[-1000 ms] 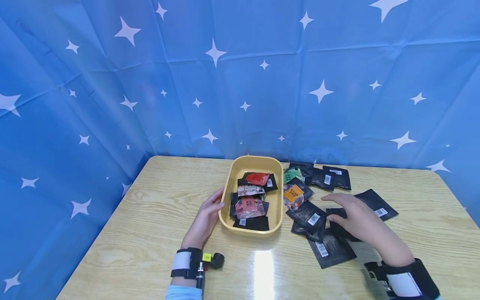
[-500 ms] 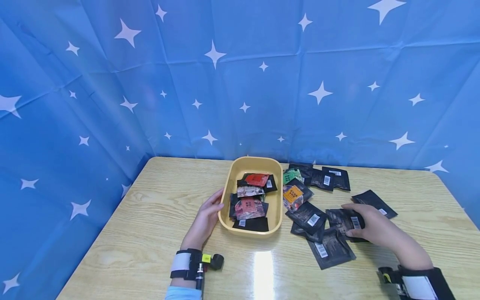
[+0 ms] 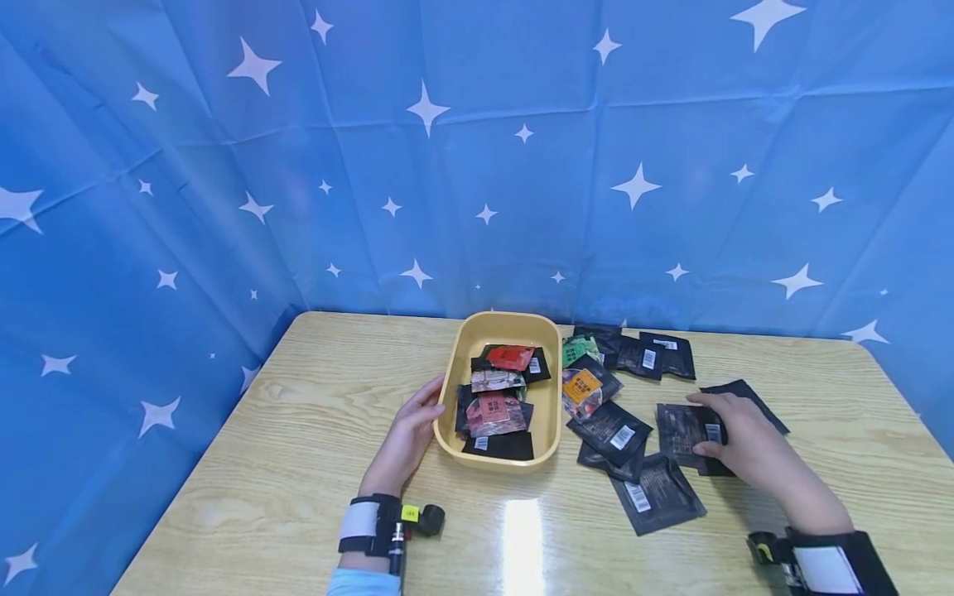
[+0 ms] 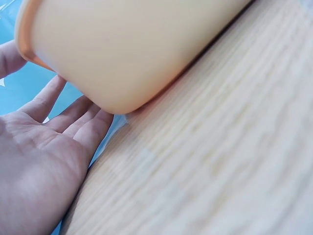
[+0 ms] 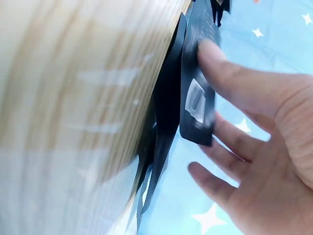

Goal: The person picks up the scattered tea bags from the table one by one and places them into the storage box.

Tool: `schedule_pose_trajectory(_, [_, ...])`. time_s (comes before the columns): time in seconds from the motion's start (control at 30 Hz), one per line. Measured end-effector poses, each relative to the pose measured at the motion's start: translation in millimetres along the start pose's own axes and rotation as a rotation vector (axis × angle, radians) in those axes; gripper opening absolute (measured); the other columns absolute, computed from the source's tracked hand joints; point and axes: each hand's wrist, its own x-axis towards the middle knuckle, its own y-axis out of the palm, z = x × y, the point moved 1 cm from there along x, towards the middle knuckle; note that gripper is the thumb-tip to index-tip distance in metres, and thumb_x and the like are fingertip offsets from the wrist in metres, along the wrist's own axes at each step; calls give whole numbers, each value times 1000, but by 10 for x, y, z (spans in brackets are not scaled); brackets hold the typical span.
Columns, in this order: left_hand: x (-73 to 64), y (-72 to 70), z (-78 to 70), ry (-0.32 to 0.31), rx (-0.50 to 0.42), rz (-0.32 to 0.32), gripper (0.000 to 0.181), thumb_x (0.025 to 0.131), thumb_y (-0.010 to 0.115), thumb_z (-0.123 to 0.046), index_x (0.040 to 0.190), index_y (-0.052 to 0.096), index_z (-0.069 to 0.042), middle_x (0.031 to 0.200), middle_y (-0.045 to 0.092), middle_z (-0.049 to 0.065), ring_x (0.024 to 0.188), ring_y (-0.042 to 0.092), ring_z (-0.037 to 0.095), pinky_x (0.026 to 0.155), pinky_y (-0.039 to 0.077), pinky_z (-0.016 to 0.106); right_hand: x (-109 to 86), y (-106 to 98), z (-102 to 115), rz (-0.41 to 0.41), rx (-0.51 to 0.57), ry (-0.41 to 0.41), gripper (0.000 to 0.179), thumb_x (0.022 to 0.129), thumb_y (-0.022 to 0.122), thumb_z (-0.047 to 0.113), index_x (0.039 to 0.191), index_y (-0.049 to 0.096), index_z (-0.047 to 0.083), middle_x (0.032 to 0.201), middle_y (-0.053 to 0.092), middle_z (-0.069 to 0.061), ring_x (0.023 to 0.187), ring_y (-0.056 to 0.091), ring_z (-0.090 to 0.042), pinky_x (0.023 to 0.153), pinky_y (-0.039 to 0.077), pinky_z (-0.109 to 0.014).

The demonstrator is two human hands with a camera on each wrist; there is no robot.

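A yellow bin (image 3: 556,397) holds several sachets, among them a red-labelled sachet (image 3: 512,357) and a pink-labelled sachet (image 3: 494,412). Against its left side rests my left hand (image 3: 410,426), thumb at the rim; in the left wrist view the fingers (image 4: 76,115) lie nearly straight along the bin's outer wall (image 4: 122,54). My right hand (image 3: 749,439) pinches a black sachet (image 3: 680,432) with a white barcode label, thumb on its labelled face. In the right wrist view this sachet stands apart from another black sachet (image 5: 168,88) beneath it.
Between bin and right hand lie several more sachets, including an orange-labelled sachet (image 3: 582,386), a green-labelled sachet (image 3: 577,352) and a black sachet (image 3: 659,497) near the front. Another black sachet (image 3: 760,403) is behind the right hand. A blue star-patterned curtain (image 3: 477,165) hangs behind the wooden table (image 3: 298,463).
My right hand came down to the right onto the black sachets and took hold of one, which has since shifted slightly back and to the right. The left hand and bin stayed put.
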Motion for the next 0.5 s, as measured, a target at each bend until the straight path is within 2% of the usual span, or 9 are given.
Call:
schedule_pose_trajectory(0.07, [5,-2,4,3,-2,5,60,89,42,-4,146,26,1,155,24,23,138,27,29,119,20,44,5,-29,1,-26,4,10,66,68,77,8,128,51,-3,115,56,-35,105,46,-51,84,44,-67])
schedule_pose_trajectory(0.17, [13,-4,10,4,-11,9,60,89,42,-4,147,25,1,155,23,23,139,27,29,119,18,46,20,-80,12,-43,29,8,57,72,73,4,125,54,-3,108,61,-32,99,53,-47,78,48,-63])
schedule_pose_trajectory(0.27, [15,-8,12,3,-9,8,61,89,42,-5,147,25,0,155,24,23,138,28,28,116,28,35,36,-134,32,-43,63,-5,47,76,69,2,121,58,-3,104,66,-32,94,59,-45,74,51,-61])
schedule_pose_trajectory(0.4, [16,-9,15,10,-16,10,60,89,41,-3,146,25,2,155,24,23,138,28,28,102,39,13,59,-219,98,-66,72,-49,34,79,66,2,113,64,-2,102,68,-30,88,62,-42,71,54,-57])
schedule_pose_trajectory(0.5, [15,-5,15,12,-31,9,60,88,40,-2,146,24,3,155,24,24,138,27,29,96,42,8,102,-279,184,-108,47,-101,25,79,65,1,104,68,-2,94,70,-24,77,63,-33,63,54,-48])
